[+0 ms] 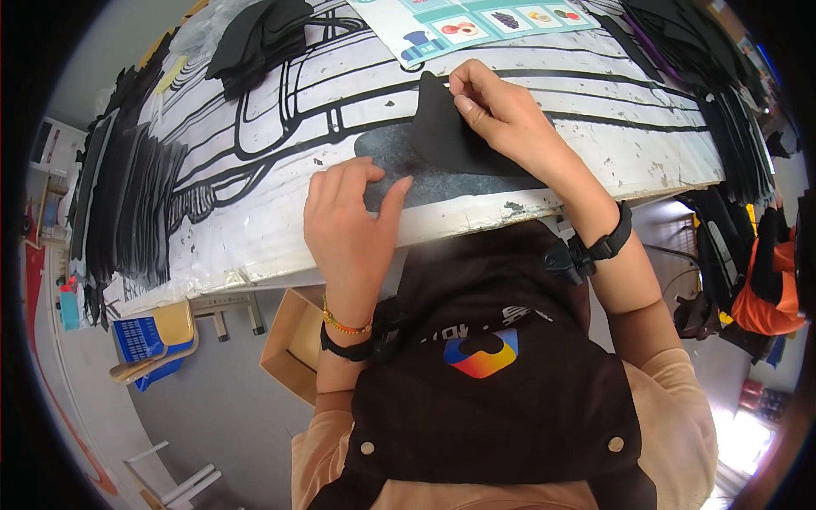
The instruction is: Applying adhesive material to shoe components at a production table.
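A black fabric piece [446, 132] with a raised, pointed corner stands up from a dark grey, mottled fabric piece [395, 174] near the table's front edge. My right hand [506, 115] pinches the black piece at its upper edge, thumb and forefinger together. Beside the left end of the grey piece is my left hand [350, 208], palm down. Its thumb and forefinger are apart, their tips over the grey piece, with nothing between them. The right part of the grey piece is partly hidden under the black piece and my right forearm.
The white table [255, 200] bears black printed lines. Stacked black pieces [140, 204] stand along its left side, another black stack [259, 47] lies far left, and more dark pieces [735, 127] hang at the right. A fruit-picture sheet [476, 30] lies behind; a cardboard box [293, 340] is below.
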Available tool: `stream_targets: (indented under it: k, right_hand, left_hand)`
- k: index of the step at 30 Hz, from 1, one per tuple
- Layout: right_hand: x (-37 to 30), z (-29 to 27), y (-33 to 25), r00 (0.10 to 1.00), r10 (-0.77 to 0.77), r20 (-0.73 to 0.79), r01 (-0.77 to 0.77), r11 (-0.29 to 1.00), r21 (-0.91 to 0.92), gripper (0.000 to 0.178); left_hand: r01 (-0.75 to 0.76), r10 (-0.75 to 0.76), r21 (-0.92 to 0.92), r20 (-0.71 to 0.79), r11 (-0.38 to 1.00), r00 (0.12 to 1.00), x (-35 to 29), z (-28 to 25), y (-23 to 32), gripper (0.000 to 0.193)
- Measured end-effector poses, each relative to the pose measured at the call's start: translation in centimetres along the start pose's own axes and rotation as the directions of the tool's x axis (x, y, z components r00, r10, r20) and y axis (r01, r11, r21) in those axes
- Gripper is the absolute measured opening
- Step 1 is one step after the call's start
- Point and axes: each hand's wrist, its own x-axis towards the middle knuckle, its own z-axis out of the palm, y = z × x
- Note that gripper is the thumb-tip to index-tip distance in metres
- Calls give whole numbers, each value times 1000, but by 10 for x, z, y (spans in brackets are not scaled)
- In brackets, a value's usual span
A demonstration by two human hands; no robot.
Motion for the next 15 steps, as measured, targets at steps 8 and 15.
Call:
stream_targets:
  k: [8,15]
  right_hand:
    - [2,-16,13,978,177,110,-204,925,320,11]
    - [-1,-10,9,986,112,126,-131,979,158,8]
  left_hand:
    - [-11,11,-11,-12,1000,1000,-1,1,-2,26]
    - [-26,25,-6,-32,1000,999,-1,2,-3,26]
